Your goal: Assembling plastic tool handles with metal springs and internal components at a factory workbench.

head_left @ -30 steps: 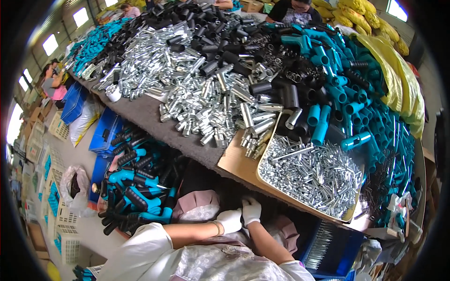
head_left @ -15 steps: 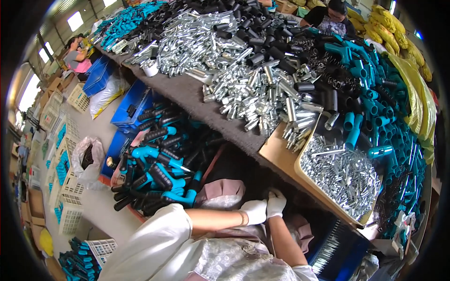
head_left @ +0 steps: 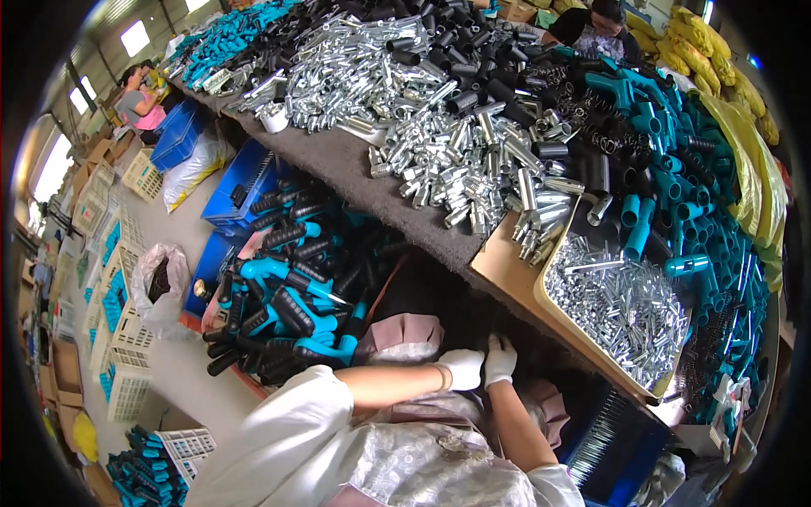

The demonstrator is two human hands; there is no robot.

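Left hand point(head_left: 463, 369) nudged toward 12 o'clock, beside right hand point(head_left: 500, 363); cannot tell whether fingers pinch anything; loose grip might drop it.

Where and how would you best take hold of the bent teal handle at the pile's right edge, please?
I'd grip the bent teal handle at its bend, from above with the left hand, the nearer one: the bend seems uncovered there, while black-sleeved handles crowd its left side.
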